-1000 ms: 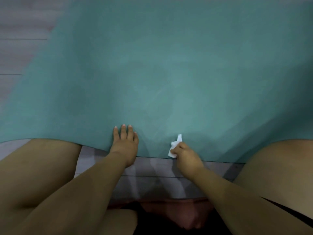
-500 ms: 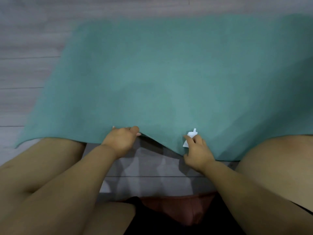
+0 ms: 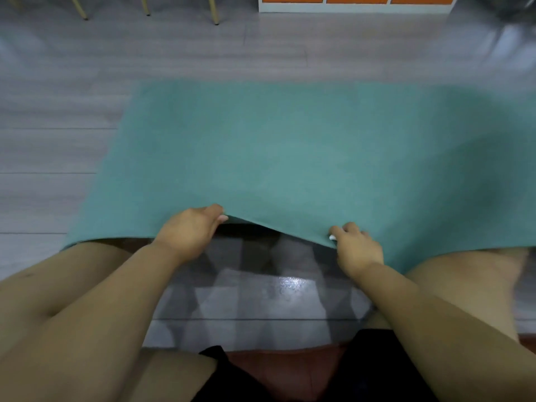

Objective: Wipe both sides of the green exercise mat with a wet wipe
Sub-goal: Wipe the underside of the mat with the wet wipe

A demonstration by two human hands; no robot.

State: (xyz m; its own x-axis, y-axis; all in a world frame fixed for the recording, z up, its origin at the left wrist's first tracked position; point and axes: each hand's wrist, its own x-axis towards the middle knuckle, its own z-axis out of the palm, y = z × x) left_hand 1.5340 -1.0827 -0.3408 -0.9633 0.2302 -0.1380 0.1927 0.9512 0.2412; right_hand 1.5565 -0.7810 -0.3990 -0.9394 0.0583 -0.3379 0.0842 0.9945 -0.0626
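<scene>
The green exercise mat (image 3: 304, 158) lies spread across the grey floor in front of me, its near edge draped over my knees. My left hand (image 3: 190, 232) grips that near edge and lifts it off the floor. My right hand (image 3: 355, 249) pinches the same edge further right. A small bit of the white wet wipe (image 3: 332, 237) shows at its fingertips, the rest hidden in the hand. The floor under the raised edge is in shadow.
Grey plank floor (image 3: 52, 152) surrounds the mat. Thin chair legs (image 3: 216, 10) stand at the far left. A white cabinet with orange fronts (image 3: 356, 2) runs along the back. My bare knees flank the lifted edge.
My left hand went from lying flat on the mat to gripping its near edge. Both hands have raised that edge, and the wipe is now mostly tucked into my right hand.
</scene>
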